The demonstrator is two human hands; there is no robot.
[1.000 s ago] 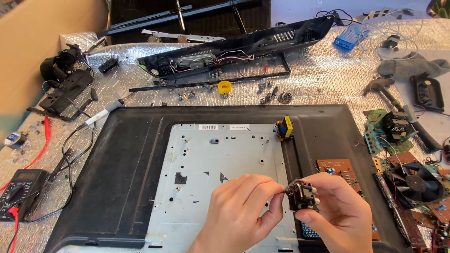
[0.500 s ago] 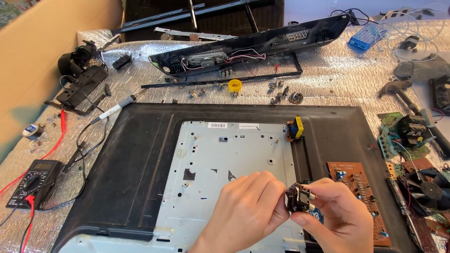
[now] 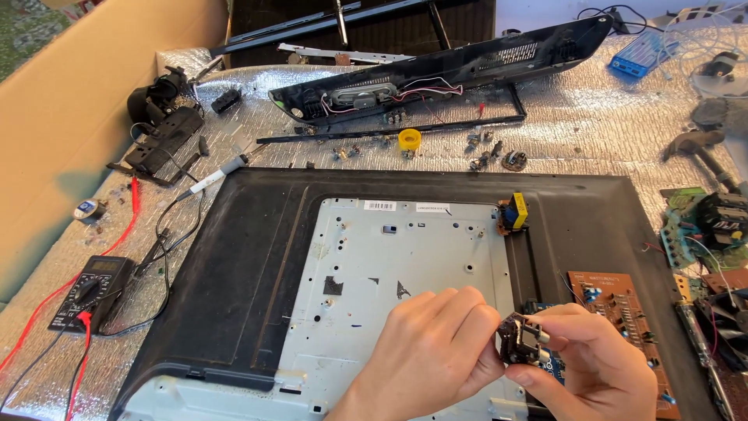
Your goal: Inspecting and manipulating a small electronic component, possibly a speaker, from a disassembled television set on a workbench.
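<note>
My left hand point(image 3: 432, 355) and my right hand point(image 3: 594, 360) meet low in the view, both pinching a small dark electronic part point(image 3: 520, 339) with metal bits. They hover over the bare metal chassis point(image 3: 389, 273) of an opened flat screen lying face down, framed by its black back cover point(image 3: 241, 257). A blue board point(image 3: 552, 365) shows just beneath my right fingers. A brown circuit board point(image 3: 623, 308) lies right of my right hand. A yellow transformer point(image 3: 513, 214) stands at the chassis's upper right corner.
A multimeter point(image 3: 87, 290) with red and black leads lies at the left. A long black speaker bar point(image 3: 444, 62), a yellow ring point(image 3: 410, 139) and several loose screws lie behind the screen. More boards and a fan point(image 3: 721, 234) crowd the right edge. A cardboard wall point(image 3: 70, 117) runs along the left.
Both hands kept their hold on the small part and turned it slightly. The view shifted, so the table's things slid a little to the right and down.
</note>
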